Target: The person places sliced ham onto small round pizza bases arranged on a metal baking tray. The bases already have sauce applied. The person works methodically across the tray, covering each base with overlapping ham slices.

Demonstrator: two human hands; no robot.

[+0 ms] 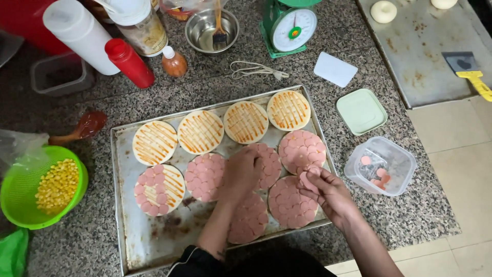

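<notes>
Our left hand [241,172] lies flat on a dough round [264,164] in the metal tray [154,241]; our right hand [328,192] pinches sausage slices [309,179] just above another round. We think a slice could slip onto the bare tray, because the pinch looks loose.

Pink sausage rounds [301,150] on pale bases; orange sauce stripes on others [245,122]. Yellow corn [56,185] in green colander [20,215]. Speckled grey tabletop [400,215], red bottle [129,62], green scale [289,26].

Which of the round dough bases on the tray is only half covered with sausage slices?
The front-left base: sauce stripes show between its slices; others are fully covered or bare.
</notes>
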